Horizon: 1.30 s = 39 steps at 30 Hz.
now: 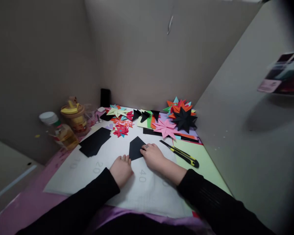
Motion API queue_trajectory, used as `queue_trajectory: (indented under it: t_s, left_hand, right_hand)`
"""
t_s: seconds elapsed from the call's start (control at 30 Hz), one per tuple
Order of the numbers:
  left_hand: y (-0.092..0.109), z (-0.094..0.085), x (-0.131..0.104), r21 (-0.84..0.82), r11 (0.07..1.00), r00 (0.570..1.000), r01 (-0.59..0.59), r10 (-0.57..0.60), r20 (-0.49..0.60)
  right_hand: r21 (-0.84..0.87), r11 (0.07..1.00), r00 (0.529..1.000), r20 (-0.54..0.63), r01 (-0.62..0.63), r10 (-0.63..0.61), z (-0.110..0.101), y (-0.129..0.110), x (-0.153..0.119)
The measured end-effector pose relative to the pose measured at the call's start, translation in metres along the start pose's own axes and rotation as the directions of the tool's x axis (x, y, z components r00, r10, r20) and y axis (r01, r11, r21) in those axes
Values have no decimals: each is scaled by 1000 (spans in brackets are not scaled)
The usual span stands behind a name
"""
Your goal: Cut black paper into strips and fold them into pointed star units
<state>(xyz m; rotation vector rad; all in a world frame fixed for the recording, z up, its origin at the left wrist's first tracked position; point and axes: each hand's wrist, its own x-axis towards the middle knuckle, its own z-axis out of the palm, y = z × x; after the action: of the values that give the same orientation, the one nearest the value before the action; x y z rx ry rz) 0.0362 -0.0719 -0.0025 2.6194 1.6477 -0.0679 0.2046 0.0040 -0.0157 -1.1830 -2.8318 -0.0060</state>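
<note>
A folded piece of black paper (135, 148), pointed at the top, lies on the white numbered sheet (88, 178). My left hand (122, 170) has its fingers curled at the paper's lower left corner. On the right edge, my right hand (154, 156) grips the same paper with bent fingers; the fingertips are partly hidden. A stack of flat black paper pieces (96, 141) rests to the left. To the right of my right hand lies a black and yellow utility knife (182, 155).
Paper stars in pink (166, 128), black (185, 120) and red (121, 131) crowd the back. Small folded black pieces (145, 116) sit between them. At the left stand a bottle of amber liquid (67, 138) and a brown cup (75, 120). Grey partitions (142, 65) enclose the table.
</note>
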Motion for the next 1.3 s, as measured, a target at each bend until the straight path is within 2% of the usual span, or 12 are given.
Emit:
queue_trajectory:
  t_s: [0.1,0.23,0.4,0.57,0.77,0.9,1.1,1.3]
  left_hand:
    - [12,1,-2,-16,999,996,49,-50,-71]
    - [20,12,-8,-85,992,980,89,-102,-170]
    - [4,36,-20,-223,970,943,100,-164,-291]
    - [-17,50,-17,-353,922,896,156,-283,-341]
    - [-23,53,-10,-469,865,867,177,-363,-342]
    - [-23,51,-12,-492,854,871,169,-363,-332]
    - [-22,47,-17,-504,853,891,135,-328,-316]
    - [-21,47,-18,-526,843,897,111,-313,-312]
  right_hand:
    - [-47,998,999,2,-46,47,4,-22,-3]
    - [-39,982,982,-49,-185,183,17,-43,-8]
    - [94,952,932,-198,-291,305,33,-40,-22]
    - [205,947,898,-320,-247,303,38,-35,-29]
    - [231,957,869,-420,-178,263,38,-36,-33]
    - [229,961,870,-429,-157,244,40,-39,-37]
    - [288,937,832,-457,-196,315,42,-38,-35]
    - [322,937,842,-462,-135,280,42,-36,-31]
